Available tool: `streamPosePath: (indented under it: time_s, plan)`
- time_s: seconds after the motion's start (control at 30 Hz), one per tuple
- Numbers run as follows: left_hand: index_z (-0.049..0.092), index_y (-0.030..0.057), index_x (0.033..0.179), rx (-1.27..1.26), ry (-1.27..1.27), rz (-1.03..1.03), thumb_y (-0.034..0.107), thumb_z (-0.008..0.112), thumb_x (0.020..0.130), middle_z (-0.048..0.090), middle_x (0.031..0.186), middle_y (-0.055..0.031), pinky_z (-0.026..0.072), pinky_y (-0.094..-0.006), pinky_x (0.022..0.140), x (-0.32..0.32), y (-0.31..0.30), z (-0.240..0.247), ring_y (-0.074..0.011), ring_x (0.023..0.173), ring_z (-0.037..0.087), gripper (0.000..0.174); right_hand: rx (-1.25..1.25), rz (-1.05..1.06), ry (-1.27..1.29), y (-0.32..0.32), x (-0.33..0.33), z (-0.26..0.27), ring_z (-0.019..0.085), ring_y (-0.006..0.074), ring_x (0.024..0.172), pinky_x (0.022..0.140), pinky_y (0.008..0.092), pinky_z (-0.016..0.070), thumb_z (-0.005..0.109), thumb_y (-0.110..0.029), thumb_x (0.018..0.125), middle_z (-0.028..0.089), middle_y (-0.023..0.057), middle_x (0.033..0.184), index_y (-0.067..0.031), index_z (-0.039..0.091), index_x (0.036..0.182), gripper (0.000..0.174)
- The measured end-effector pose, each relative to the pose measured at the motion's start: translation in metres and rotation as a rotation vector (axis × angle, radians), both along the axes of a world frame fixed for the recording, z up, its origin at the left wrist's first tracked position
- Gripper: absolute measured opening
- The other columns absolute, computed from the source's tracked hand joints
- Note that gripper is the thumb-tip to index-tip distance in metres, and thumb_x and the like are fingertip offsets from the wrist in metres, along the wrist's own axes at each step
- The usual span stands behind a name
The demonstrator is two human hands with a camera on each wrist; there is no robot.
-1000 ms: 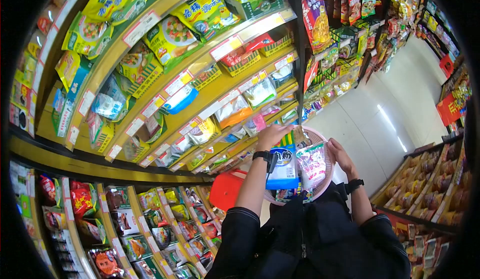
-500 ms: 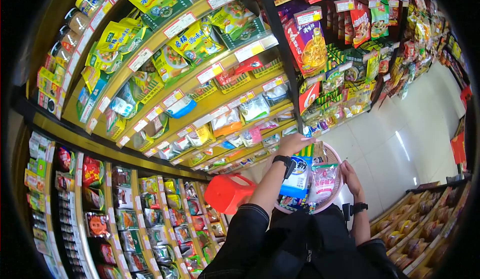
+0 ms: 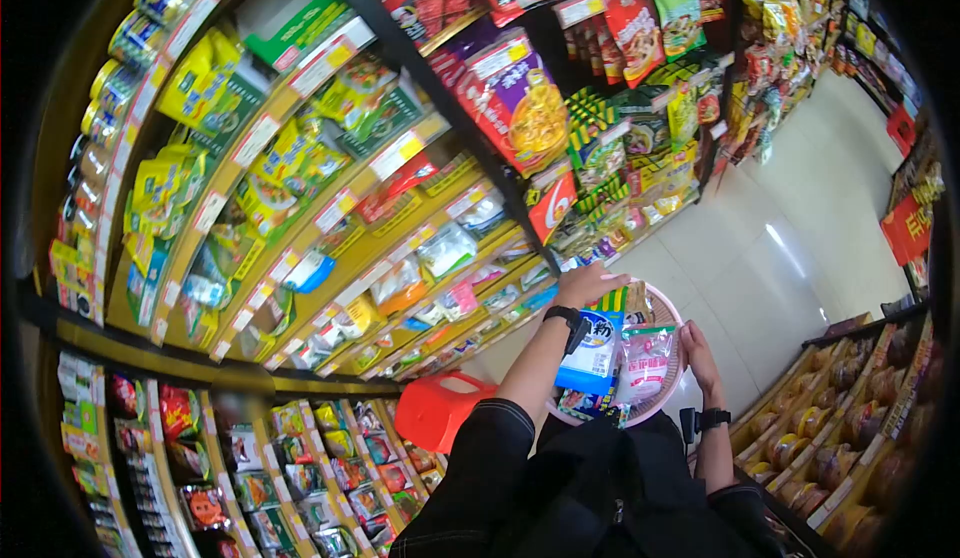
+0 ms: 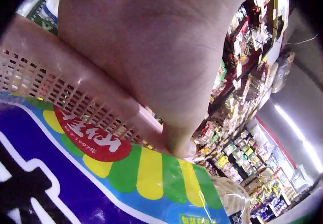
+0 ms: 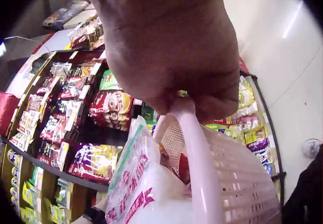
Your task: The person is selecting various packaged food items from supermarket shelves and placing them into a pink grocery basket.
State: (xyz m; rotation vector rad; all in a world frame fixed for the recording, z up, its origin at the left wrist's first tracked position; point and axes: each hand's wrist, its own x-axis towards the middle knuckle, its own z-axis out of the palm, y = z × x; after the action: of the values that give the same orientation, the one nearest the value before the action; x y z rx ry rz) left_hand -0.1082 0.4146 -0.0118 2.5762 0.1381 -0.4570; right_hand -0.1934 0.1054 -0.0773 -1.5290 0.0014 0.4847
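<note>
A pink plastic basket [image 3: 675, 378] is held at the person's front, its perforated wall [image 5: 237, 168] close in the right wrist view. My left hand [image 3: 590, 284] lies on its far left rim; in the left wrist view the hand [image 4: 146, 47] covers part of the rim. My right hand [image 3: 699, 356] grips the right side, fingers curled round the rim in the right wrist view [image 5: 171, 47]. Inside are a blue packet [image 3: 590, 353] with a green and yellow striped top [image 4: 151, 176], and a white and pink bag [image 3: 645, 366], also in the right wrist view [image 5: 156, 193].
Shelves of packaged seasonings [image 3: 290, 173] rise on the left, with hanging packets [image 3: 520, 108] beyond. A red container [image 3: 440, 413] stands by the lower shelves, left of the left arm. Tiled floor [image 3: 750, 248] runs ahead; slanted racks of packaged goods [image 3: 825, 428] stand at right.
The head view has shifted, so the hanging packets appear farther left and larger than a second ago. Both hands remain at the basket, with the same packets inside.
</note>
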Motion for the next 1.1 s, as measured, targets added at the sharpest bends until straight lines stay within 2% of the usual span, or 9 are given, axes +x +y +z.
streamPosePath:
  time_s: [0.17, 0.33, 0.4, 0.57, 0.63, 0.77, 0.97, 1.03, 1.1]
  plan:
    - [0.078, 0.0147, 0.082, -0.099, 0.036, -0.183, 0.083, 0.056, 0.079, 0.073, 0.074, -0.0163, 0.0555, -0.0465, 0.075, 0.064, -0.065, 0.010, -0.0350, 0.086, 0.075, 0.072, -0.048, -0.134, 0.070, -0.048, 0.015, 0.003, 0.044, 0.0036, 0.063, 0.055, 0.0213, 0.0383, 0.041, -0.037, 0.112, 0.048, -0.0077, 0.074, -0.0139, 0.054, 0.096, 0.031]
    - [0.081, 0.0159, 0.098, -0.059, -0.097, -0.315, 0.082, 0.058, 0.078, 0.076, 0.096, -0.0208, 0.0558, -0.0474, 0.083, 0.141, -0.117, -0.012, -0.0387, 0.095, 0.073, 0.073, -0.111, -0.455, -0.111, -0.077, 0.057, -0.032, 0.043, 0.0050, 0.054, 0.047, 0.0225, 0.0357, 0.038, -0.040, 0.113, 0.048, -0.0068, 0.068, -0.0148, 0.053, 0.097, 0.033]
    - [0.081, 0.0147, 0.101, -0.114, -0.117, -0.343, 0.082, 0.058, 0.078, 0.076, 0.100, -0.0206, 0.0547, -0.0478, 0.088, 0.169, -0.135, -0.007, -0.0388, 0.100, 0.072, 0.074, -0.148, -0.356, -0.018, -0.094, 0.075, -0.024, 0.044, 0.0057, 0.054, 0.048, 0.0231, 0.0368, 0.039, -0.040, 0.113, 0.049, -0.0060, 0.069, -0.0149, 0.053, 0.098, 0.033]
    - [0.080, 0.0129, 0.103, -0.066, -0.087, -0.409, 0.081, 0.058, 0.079, 0.076, 0.101, -0.0200, 0.0541, -0.0466, 0.091, 0.233, -0.162, -0.006, -0.0380, 0.101, 0.073, 0.076, -0.201, -0.373, 0.030, -0.117, 0.125, -0.023, 0.045, 0.0062, 0.054, 0.048, 0.0235, 0.0370, 0.039, -0.037, 0.113, 0.049, -0.0053, 0.069, -0.0146, 0.052, 0.096, 0.031]
    - [0.081, 0.0132, 0.102, -0.105, -0.056, -0.389, 0.081, 0.058, 0.079, 0.076, 0.102, -0.0204, 0.0538, -0.0466, 0.091, 0.253, -0.165, -0.008, -0.0376, 0.101, 0.073, 0.075, -0.238, -0.373, 0.115, -0.128, 0.146, -0.022, 0.050, 0.0089, 0.079, 0.070, 0.0266, 0.0450, 0.041, -0.035, 0.113, 0.054, -0.0008, 0.087, -0.0079, 0.056, 0.105, 0.032]
    - [0.081, 0.0153, 0.102, -0.173, 0.049, -0.388, 0.080, 0.058, 0.080, 0.076, 0.104, -0.0219, 0.0533, -0.0477, 0.092, 0.297, -0.167, -0.024, -0.0395, 0.103, 0.072, 0.072, -0.336, -0.337, 0.148, -0.137, 0.190, -0.024, 0.051, 0.0100, 0.080, 0.072, 0.0280, 0.0456, 0.042, -0.037, 0.112, 0.053, -0.0014, 0.087, -0.0072, 0.056, 0.106, 0.033]
    - [0.081, 0.0126, 0.100, -0.164, 0.039, -0.364, 0.078, 0.059, 0.081, 0.075, 0.101, -0.0228, 0.0530, -0.0489, 0.092, 0.344, -0.177, -0.007, -0.0408, 0.101, 0.072, 0.072, -0.323, -0.471, 0.012, -0.143, 0.238, -0.028, 0.054, 0.0103, 0.085, 0.075, 0.0271, 0.0472, 0.044, -0.037, 0.111, 0.057, -0.0002, 0.091, -0.0088, 0.055, 0.111, 0.030]
    - [0.081, 0.0139, 0.099, -0.160, 0.069, -0.372, 0.078, 0.058, 0.082, 0.075, 0.100, -0.0228, 0.0532, -0.0493, 0.091, 0.357, -0.179, -0.012, -0.0410, 0.100, 0.072, 0.070, -0.293, -0.309, 0.295, -0.158, 0.256, -0.009, 0.057, 0.0119, 0.100, 0.085, 0.0319, 0.0499, 0.047, -0.038, 0.110, 0.060, 0.0042, 0.110, -0.0102, 0.058, 0.117, 0.030]
    - [0.081, 0.0142, 0.099, -0.152, 0.073, -0.353, 0.078, 0.058, 0.082, 0.075, 0.100, -0.0223, 0.0536, -0.0495, 0.089, 0.366, -0.177, -0.025, -0.0409, 0.099, 0.072, 0.070, -0.274, -0.315, 0.233, -0.155, 0.277, 0.009, 0.058, 0.0121, 0.100, 0.086, 0.0328, 0.0505, 0.048, -0.040, 0.109, 0.060, 0.0030, 0.108, -0.0118, 0.058, 0.119, 0.032]
